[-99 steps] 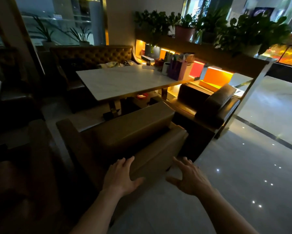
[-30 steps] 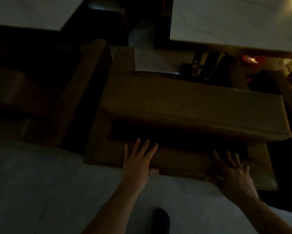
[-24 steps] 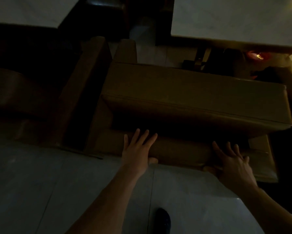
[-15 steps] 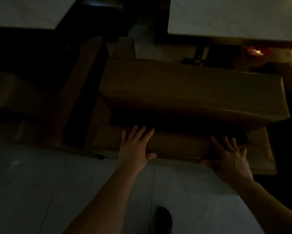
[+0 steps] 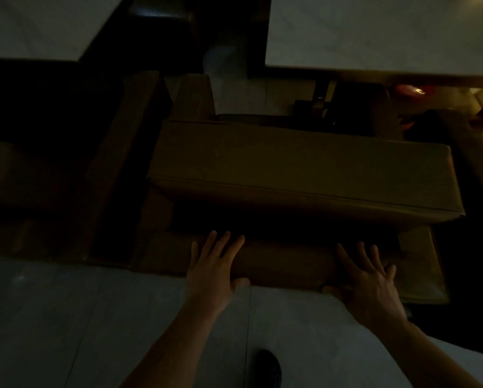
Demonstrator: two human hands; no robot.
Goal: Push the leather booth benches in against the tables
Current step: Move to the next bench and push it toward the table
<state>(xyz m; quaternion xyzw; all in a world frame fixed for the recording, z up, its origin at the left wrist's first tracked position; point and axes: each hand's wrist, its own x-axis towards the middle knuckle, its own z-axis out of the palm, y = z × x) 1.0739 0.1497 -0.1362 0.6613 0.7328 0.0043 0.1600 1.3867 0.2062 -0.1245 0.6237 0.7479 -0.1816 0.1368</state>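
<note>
**Flat palms low on the bench back: a heavy slide, not a lift**

Your fingers (image 5: 223, 245) on the left hand (image 5: 212, 271) are spread wide and laid flat, gripping nothing; those of the right hand (image 5: 370, 281) are splayed the same way, with the thumb tucked at the lower edge; both palms press the padded base roll of the leather bench (image 5: 299, 166), which lies directly ahead of your fingertips and spans past both hands to either side.

Just beyond your fingers the backrest cushion overhangs in shadow; farther out is the pale tabletop (image 5: 374, 32), with dark floor between it and the bench, so by my reading the bench is not yet home.

Expect it to be heavy and stiff in the frame, soft only in the padding; the leather will likely be smooth, so palms may skid if you push upward; drive level and low, where you are now, so that the base slides and does not tip.

Hands well apart look right for steering; uneven pressure would probably swing one end; a second bench (image 5: 117, 169) sits close off your left hand, so keep the line straight.

The tiled floor (image 5: 67, 317) behind your wrists looks smooth; your shoe (image 5: 268, 368) is near the seam, so mind your footing.
</note>
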